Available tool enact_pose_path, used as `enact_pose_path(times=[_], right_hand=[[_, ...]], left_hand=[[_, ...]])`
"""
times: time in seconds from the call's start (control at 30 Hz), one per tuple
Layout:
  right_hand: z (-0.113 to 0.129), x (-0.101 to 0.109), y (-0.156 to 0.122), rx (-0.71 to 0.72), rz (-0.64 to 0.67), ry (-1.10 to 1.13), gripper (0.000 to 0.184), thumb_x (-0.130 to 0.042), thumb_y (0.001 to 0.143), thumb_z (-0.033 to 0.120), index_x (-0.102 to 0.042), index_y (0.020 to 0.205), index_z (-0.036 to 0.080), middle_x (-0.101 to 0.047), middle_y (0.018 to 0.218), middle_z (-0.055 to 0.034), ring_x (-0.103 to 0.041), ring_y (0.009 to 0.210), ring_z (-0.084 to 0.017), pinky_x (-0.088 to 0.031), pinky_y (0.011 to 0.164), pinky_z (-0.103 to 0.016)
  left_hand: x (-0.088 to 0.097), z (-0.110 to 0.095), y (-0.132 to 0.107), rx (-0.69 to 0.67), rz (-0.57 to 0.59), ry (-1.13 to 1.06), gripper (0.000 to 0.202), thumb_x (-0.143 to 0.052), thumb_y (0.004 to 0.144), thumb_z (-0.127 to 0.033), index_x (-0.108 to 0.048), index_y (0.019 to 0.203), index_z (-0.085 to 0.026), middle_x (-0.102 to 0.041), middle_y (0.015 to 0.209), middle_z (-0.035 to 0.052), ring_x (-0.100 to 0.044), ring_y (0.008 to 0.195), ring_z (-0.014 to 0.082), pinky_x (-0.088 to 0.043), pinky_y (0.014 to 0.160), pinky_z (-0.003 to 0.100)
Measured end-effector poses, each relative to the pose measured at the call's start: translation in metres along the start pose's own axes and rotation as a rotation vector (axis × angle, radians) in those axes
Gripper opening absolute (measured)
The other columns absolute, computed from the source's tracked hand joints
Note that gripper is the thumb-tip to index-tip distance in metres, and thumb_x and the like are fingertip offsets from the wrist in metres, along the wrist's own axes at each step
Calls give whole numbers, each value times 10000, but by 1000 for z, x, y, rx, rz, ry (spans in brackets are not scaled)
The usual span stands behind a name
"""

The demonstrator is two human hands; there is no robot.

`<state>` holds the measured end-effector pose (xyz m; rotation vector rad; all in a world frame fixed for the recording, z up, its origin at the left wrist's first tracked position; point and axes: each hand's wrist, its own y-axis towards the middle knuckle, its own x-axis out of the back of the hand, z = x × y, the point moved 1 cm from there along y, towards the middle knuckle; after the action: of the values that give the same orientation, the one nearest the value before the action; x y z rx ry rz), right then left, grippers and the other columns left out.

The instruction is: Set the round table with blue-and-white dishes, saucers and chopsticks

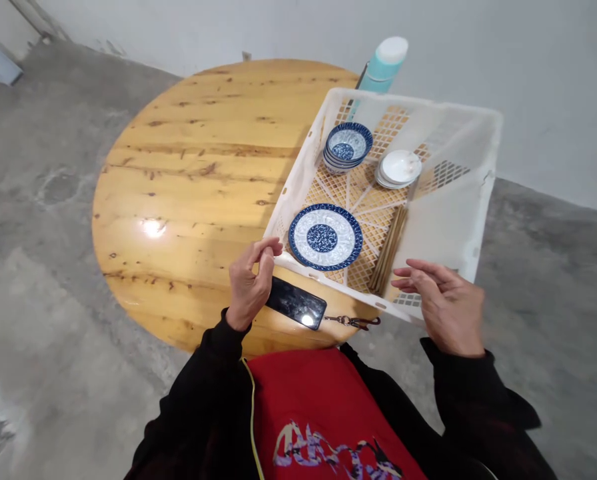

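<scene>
A white plastic crate (346, 290) rests on the right part of the table. My left hand (251, 280) is beside its near left corner, fingers loosely bent and nothing visible in them; I cannot tell whether it touches the rim. Over the crate's near right corner, my right hand (451, 307) is open, fingers stretched toward the chopsticks (388, 250) lying along the right side inside. A blue-and-white plate (325, 237) lies near the front left. Behind it are stacked blue-patterned bowls (347, 147) and a stack of small white dishes (399, 168).
A black phone (296, 303) lies on the round wooden table (193, 187) in front of the crate, with a dark strap and metal clip (351, 321) beside it. Behind the crate stands a turquoise bottle (382, 67) with a white lid. A pale wall is close behind the table.
</scene>
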<state>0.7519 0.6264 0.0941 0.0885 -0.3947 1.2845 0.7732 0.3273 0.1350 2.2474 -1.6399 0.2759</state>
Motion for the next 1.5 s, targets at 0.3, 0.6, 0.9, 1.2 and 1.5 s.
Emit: enact_pose_path(times=[0.3,0.6,0.9,1.2,1.5], right_hand=[[-1,-2,1,-9,-11,-27,195,-685,782,400,-687,890,238,-731,800,-37,-692,650,-213,-606,718,-422],[-5,-4,3,22,-20,-21,208,-688,756,400,-677,882,235,-714,778,-42,-678,628,-219,-586,711,-421],[0,-3,0,57,115,-83,236,-633,809,449,-672,932,251,-739,820,-48,-705,690,-242,-597,746,-442],[4,11,25,106,361,-91,302,-698,752,424,-704,976,222,-770,906,-65,-726,864,-259,-588,826,-422],[13,-47,119,-123,400,-109,320,-809,650,310,-561,823,205,-664,785,-69,-641,730,-217,-563,604,-373]], left_hand=[[7,1,-10,-45,99,34,251,-451,993,-257,-680,1073,-190,-753,970,54,-712,898,150,-565,857,289],[-3,8,12,-247,221,290,267,-432,983,-199,-633,1159,-184,-707,1170,108,-663,1094,187,-505,980,313],[-17,24,22,-31,197,256,302,-424,962,-210,-660,1145,-162,-710,1127,104,-672,1026,178,-512,924,293],[-23,-3,47,64,355,579,260,-470,944,-262,-659,1091,-162,-724,1086,102,-668,980,204,-492,909,319],[-91,6,104,251,650,1031,406,-503,932,-299,-646,1226,-57,-656,1307,248,-593,1267,317,-430,1061,366]])
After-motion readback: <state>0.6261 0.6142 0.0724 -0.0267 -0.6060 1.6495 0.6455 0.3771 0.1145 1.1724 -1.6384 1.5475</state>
